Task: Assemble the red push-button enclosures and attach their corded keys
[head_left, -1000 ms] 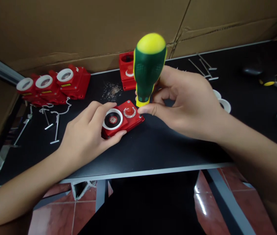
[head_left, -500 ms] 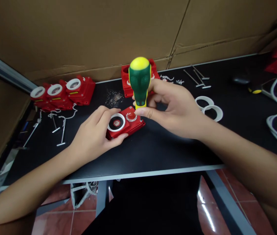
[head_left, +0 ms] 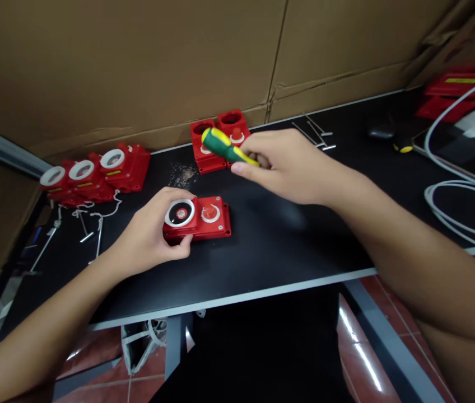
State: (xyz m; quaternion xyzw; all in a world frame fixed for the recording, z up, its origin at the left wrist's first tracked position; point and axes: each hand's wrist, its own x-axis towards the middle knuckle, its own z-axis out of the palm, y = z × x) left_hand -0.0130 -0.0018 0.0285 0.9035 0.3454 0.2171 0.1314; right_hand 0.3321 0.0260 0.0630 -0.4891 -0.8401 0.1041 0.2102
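My left hand (head_left: 147, 232) grips the left end of a red box (head_left: 214, 226) lying on the black table. The box carries a white ring (head_left: 194, 213) around a dark disc and a red dome in a clear collar. Above the table, to the right of that box, my right hand (head_left: 290, 162) holds a green and yellow screwdriver (head_left: 220, 143) by its handle. The handle leans to the upper left, and the shaft is hidden by my fingers. Two more red boxes (head_left: 210, 162) stand behind the screwdriver, against the cardboard.
Several red boxes with white rings (head_left: 126, 170) stand at the back left, with T-shaped metal rods (head_left: 99, 238) hanging on strings. More rods (head_left: 315, 134) lie at the back right. A white cable (head_left: 443, 196) loops at the right. Brown cardboard (head_left: 136, 67) walls the back.
My right hand has lifted the screwdriver off the red box and tipped it from upright to slanting left. The box has turned straighter in my left hand, and the view has shifted.
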